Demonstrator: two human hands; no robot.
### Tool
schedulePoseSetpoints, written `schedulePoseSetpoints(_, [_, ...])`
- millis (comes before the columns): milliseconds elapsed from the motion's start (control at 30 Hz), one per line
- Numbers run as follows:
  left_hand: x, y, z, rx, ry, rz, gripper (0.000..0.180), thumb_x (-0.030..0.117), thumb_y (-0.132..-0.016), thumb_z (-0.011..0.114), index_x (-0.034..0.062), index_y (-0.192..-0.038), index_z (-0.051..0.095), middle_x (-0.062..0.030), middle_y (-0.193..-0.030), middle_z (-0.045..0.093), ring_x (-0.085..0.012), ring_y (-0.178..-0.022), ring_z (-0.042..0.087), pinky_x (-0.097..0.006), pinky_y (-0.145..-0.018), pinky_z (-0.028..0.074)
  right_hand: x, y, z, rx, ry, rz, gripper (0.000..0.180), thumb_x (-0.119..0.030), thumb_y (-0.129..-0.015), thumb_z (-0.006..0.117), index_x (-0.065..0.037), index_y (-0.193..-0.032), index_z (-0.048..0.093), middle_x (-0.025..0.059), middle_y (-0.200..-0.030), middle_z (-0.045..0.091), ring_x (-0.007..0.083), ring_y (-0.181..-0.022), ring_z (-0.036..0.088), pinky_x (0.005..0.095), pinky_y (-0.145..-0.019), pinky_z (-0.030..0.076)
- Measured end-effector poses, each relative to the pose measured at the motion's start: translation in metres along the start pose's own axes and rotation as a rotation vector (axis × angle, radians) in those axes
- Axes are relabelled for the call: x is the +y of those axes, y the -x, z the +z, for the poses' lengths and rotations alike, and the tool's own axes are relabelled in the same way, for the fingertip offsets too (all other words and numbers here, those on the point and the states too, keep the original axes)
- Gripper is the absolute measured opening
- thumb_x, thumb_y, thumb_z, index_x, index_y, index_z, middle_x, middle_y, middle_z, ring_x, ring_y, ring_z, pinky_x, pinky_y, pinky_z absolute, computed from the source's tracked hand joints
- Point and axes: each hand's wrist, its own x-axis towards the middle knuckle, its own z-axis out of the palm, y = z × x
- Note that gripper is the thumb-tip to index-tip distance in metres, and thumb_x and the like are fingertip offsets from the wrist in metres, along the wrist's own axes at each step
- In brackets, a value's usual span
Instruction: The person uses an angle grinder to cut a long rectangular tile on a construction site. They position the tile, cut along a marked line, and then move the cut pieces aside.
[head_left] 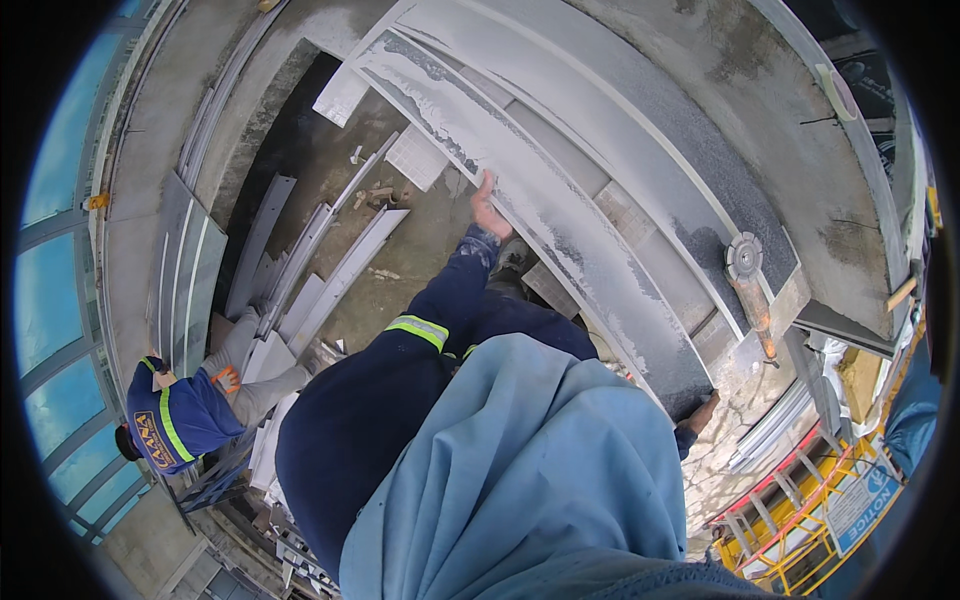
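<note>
A long, dusty grey stone slab runs diagonally from the upper middle to the lower right. My left hand, at the end of a navy sleeve with a reflective band, grips the slab's left edge about halfway along. My right hand holds the slab's near end from below and is partly hidden by my blue garment. More slabs of the same kind lie stacked beside it to the right.
An angle grinder lies on the stacked slabs at right. A co-worker in a blue vest and orange gloves crouches lower left among narrow grey strips. Yellow and red scaffolding stands lower right. Glass panels line the left.
</note>
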Motion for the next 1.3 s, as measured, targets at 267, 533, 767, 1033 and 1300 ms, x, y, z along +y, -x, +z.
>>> schedulePoseSetpoints(267, [0.002, 0.029, -0.016, -0.067, 0.203, 0.013, 0.065, 0.059, -0.094, 0.058, 0.0108, -0.138, 0.053, -0.0104, -0.129, 0.062, -0.0314, -0.118, 0.059, -0.052, -0.100, 0.049, -0.024, 0.024, -0.040, 0.109, 0.251, -0.032, 0.083, -0.061, -0.089, 0.066, 0.013, -0.125, 0.059, 0.0152, -0.116, 0.063, 0.0244, -0.100, 0.059, 0.0360, -0.092, 0.046])
schedulePoseSetpoints(533, [-0.029, -0.082, -0.051, -0.008, -0.064, -0.199, 0.069, 0.063, -0.093, 0.052, 0.0139, -0.143, 0.049, -0.0101, -0.141, 0.055, -0.0315, -0.127, 0.052, -0.051, -0.111, 0.038, -0.053, 0.066, -0.039, 0.320, 0.581, -0.218, 0.083, -0.072, -0.088, 0.058, 0.007, -0.065, 0.057, 0.0043, -0.064, 0.051, 0.0174, -0.065, 0.042, 0.0383, -0.063, 0.039])
schedulePoseSetpoints(767, [-0.005, -0.063, 0.002, -0.209, -0.287, -0.317, 0.068, 0.061, -0.096, 0.047, 0.0144, -0.146, 0.044, -0.0100, -0.144, 0.051, -0.0303, -0.131, 0.047, -0.050, -0.113, 0.035, -0.023, 0.115, -0.014, 0.481, 0.690, 0.008, 0.099, -0.078, -0.084, 0.047, 0.016, -0.106, 0.068, 0.0386, -0.107, 0.066, 0.0484, -0.111, 0.064, 0.0484, -0.097, 0.047])
schedulePoseSetpoints(1033, [0.025, -0.009, 0.026, -0.498, -0.387, -0.439, 0.067, 0.059, -0.099, 0.041, 0.0151, -0.149, 0.039, -0.0099, -0.148, 0.046, -0.0290, -0.136, 0.043, -0.050, -0.116, 0.032, 0.076, 0.133, -0.016, 0.366, 0.646, 0.218, 0.099, -0.078, -0.084, 0.048, 0.017, -0.106, 0.068, 0.0380, -0.103, 0.067, 0.0493, -0.105, 0.066, 0.0495, -0.095, 0.048])
schedulePoseSetpoints(1300, [0.021, 0.030, 0.056, -0.683, -0.388, -0.473, 0.066, 0.058, -0.102, 0.035, 0.0157, -0.153, 0.033, -0.0099, -0.152, 0.041, -0.0277, -0.141, 0.038, -0.049, -0.119, 0.029, 0.153, 0.161, -0.026, 0.406, 0.512, 0.268, 0.101, -0.079, -0.083, 0.050, 0.018, -0.107, 0.067, 0.0397, -0.104, 0.066, 0.0499, -0.106, 0.065, 0.0493, -0.095, 0.048])
